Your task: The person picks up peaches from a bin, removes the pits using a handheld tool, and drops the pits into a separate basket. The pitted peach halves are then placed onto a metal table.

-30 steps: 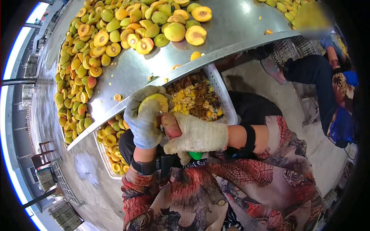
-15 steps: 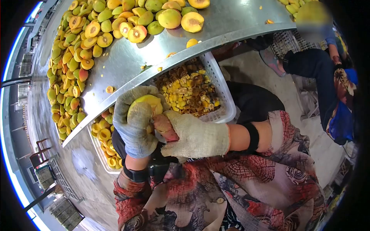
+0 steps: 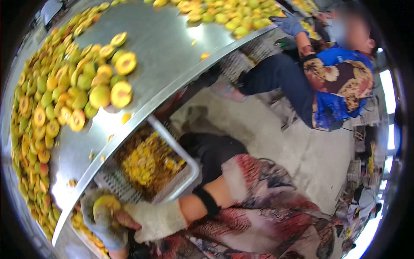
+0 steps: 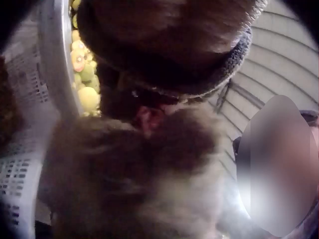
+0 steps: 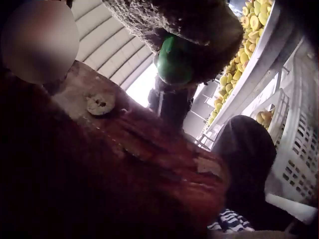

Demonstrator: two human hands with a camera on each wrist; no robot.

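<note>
A grey-gloved left hand (image 3: 100,228) holds a yellow-green peach (image 3: 103,202) at the lower left of the head view. Close against it is the right hand (image 3: 159,218) in a whitish knit glove, its bare or wrapped reddish thumb (image 3: 128,219) by the fruit. A rounded green handle (image 5: 174,62) sticks out of the right fist in the right wrist view; the working end of this tool is hidden. Dark, blurred gloves fill much of the left wrist view.
A metal table (image 3: 159,39) bears heaps of cut peaches (image 3: 47,103). Below its edge stands a white crate (image 3: 192,172) of pits and scraps. Peach halves (image 3: 88,231) lie beside the left hand. Another person (image 3: 338,75) sits at the right, one gloved hand on the table edge.
The head view has swung to the right, so both hands now appear lower left and the other person shows more fully. The hands stay together around the peach.
</note>
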